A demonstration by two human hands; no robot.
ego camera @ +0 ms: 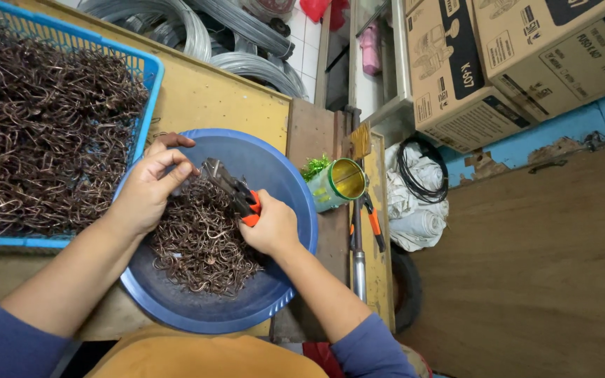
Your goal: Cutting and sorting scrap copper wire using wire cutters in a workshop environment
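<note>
Diagonally, pliers (229, 185) nose-first toward upper left, handles in right hand (271, 227).

Matt blue plastic on the round basin (285, 189), dull coppery wire hooks (201, 241) heaped inside; the pliers (231, 187) show worn grey metal with glossy orange grips; the blue crate (150, 91) is slatted plastic, the bench (211, 98) bare rough plywood, and the tin can (344, 180) gleams gold inside
</note>
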